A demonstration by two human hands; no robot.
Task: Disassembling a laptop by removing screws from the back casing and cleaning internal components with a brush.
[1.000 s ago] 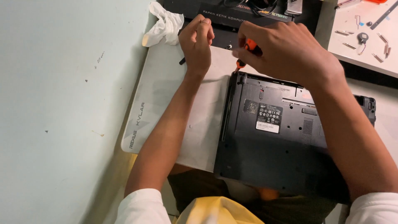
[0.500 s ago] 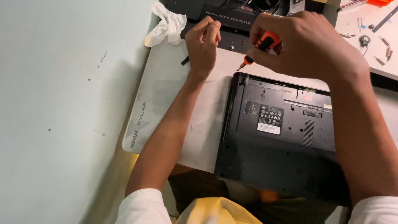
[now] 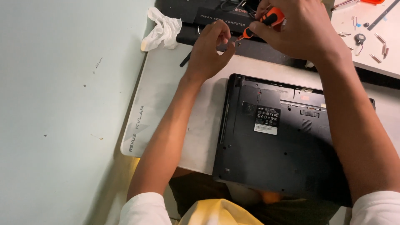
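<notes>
One black laptop (image 3: 287, 141), lower right of frame, bottom side up on one white mat (image 3: 166, 100); its near edge hangs off the mat toward the lap. Risk: a push on the chassis could slide it off.

Two hands at top centre, close together but apart. Right hand (image 3: 300, 29) is clamped on one orange-and-black screwdriver (image 3: 262, 23), tip pointing down-left. Left hand (image 3: 210, 48) is pinched at that tip; whether it holds a screw I can't tell, too small. If it does, the likely failure is the screw dropping onto the mat or among the dark boxes (image 3: 208, 16) behind, hard to find there.

One crumpled white tissue (image 3: 162, 29), upper left. Loose small parts (image 3: 368, 37) on the white surface at upper right: at least five, small and partly cropped. Risk: a sleeve sweep scatters them.
</notes>
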